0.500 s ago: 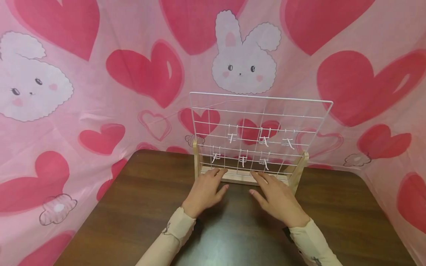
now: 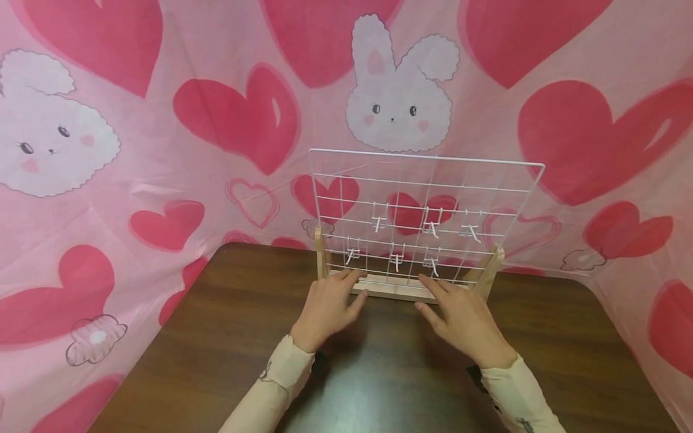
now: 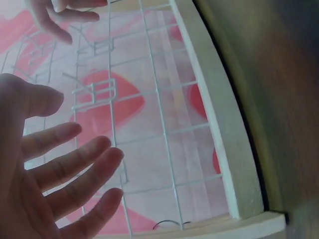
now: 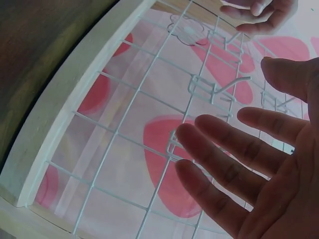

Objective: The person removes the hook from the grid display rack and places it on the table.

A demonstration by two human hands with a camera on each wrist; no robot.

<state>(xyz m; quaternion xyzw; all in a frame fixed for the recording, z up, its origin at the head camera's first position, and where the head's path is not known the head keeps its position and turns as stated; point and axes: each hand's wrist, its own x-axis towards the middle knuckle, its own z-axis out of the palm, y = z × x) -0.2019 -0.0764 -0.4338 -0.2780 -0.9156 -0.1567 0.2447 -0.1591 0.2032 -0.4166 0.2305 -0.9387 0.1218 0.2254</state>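
Observation:
A white wire grid rack (image 2: pixel 426 157) stands upright on a pale wooden base (image 2: pixel 395 292) with wooden side posts. Several white hooks (image 2: pixel 432 229) hang from it in two rows. In front of the base, my left hand (image 2: pixel 327 307) reaches forward at the left with fingers extended, holding nothing. My right hand (image 2: pixel 468 322) does the same at the right, thumb spread from the fingers. The left wrist view shows the left fingers (image 3: pixel 82 184) spread before the wires and hooks. Loosely spread right fingers (image 4: pixel 234 159) appear in the right wrist view, also before the grid.
The rack stands near the back of a dark wooden table (image 2: pixel 368 385). Behind and around it hangs a pink cloth (image 2: pixel 238 36) printed with red hearts and white rabbits. A wooden post (image 2: pixel 491 273) rises at the rack's right end.
Both hands have moved slightly apart, the left one to the left and the right one to the right. The rack and its hooks stay as they were.

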